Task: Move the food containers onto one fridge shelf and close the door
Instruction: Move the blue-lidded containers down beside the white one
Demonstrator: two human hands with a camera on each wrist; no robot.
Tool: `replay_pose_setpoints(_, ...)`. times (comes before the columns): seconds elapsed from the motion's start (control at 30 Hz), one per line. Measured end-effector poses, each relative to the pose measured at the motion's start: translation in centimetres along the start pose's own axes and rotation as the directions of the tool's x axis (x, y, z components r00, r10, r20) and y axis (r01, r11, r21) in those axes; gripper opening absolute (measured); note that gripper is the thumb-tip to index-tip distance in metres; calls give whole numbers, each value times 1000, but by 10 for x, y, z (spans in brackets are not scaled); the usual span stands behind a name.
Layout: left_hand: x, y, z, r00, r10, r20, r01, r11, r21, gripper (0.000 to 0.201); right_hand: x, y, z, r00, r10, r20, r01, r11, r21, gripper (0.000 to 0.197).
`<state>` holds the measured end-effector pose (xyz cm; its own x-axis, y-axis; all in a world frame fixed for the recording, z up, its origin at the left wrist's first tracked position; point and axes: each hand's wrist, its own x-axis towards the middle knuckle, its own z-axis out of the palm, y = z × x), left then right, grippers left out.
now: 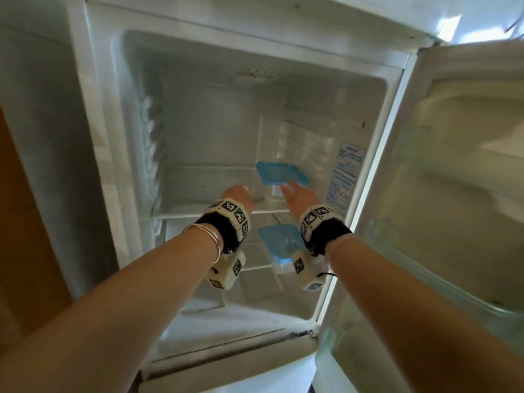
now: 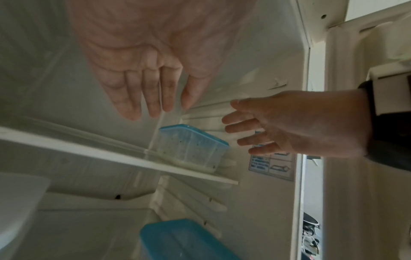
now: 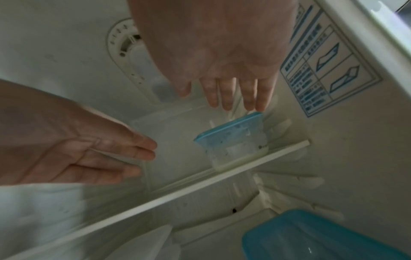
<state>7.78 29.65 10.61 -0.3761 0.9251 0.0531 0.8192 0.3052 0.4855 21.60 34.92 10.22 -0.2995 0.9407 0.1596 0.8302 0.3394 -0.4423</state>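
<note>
A clear food container with a blue lid [image 1: 282, 173] [image 2: 191, 146] [image 3: 233, 140] stands at the right end of the upper glass shelf [image 1: 198, 214]. A second blue-lidded container [image 1: 279, 241] [image 2: 182, 241] [image 3: 311, 235] sits on the shelf below, also at the right. Both hands reach into the fridge at upper-shelf height. My left hand [image 1: 241, 192] [image 2: 142, 98] is open and hovers left of the upper container, holding nothing. My right hand [image 1: 292, 188] [image 3: 231, 98] is open with straight fingers just in front of and right of that container's lid, apart from it in the left wrist view.
The fridge door [image 1: 453, 165] stands wide open on the right, with its door bins facing me. A blue-printed sticker [image 1: 344, 177] is on the right inner wall. The left part of the upper shelf is bare glass. A wooden panel [image 1: 22, 222] borders the fridge on the left.
</note>
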Motion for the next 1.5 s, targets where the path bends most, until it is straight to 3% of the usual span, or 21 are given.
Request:
replay_pose_setpoints(0.17,40,21,2,999,-16,-30,13,995,-100,45,38,8,-18,989,129,-69,-121,987,103,43)
replay_pose_setpoints(0.4,85,36,12,996,-68,55,77,979,-188,48,79,30,-4,957,290,14,-280,910,305,51)
replay_pose_setpoints(0.77,118,38,40,987,-82,140,140,866,-479,54,105,33,15,933,359,25,-307,757,576,64)
replay_pose_setpoints(0.9,111,36,39,986,-111,128,163,831,-532,52,105,30,18,932,357,59,-322,744,585,72)
replay_pose_setpoints(1.13,86,26,25,980,-147,133,198,738,-645,49,73,15,9,926,367,88,-347,735,583,67)
replay_pose_setpoints(1.33,35,15,10,981,-173,92,193,769,-610,38,30,-1,7,933,354,68,-324,739,590,66)
replay_pose_setpoints(1.5,-2,1,6,980,-180,85,188,697,-692,38,-12,-10,8,944,322,68,-295,736,610,67)
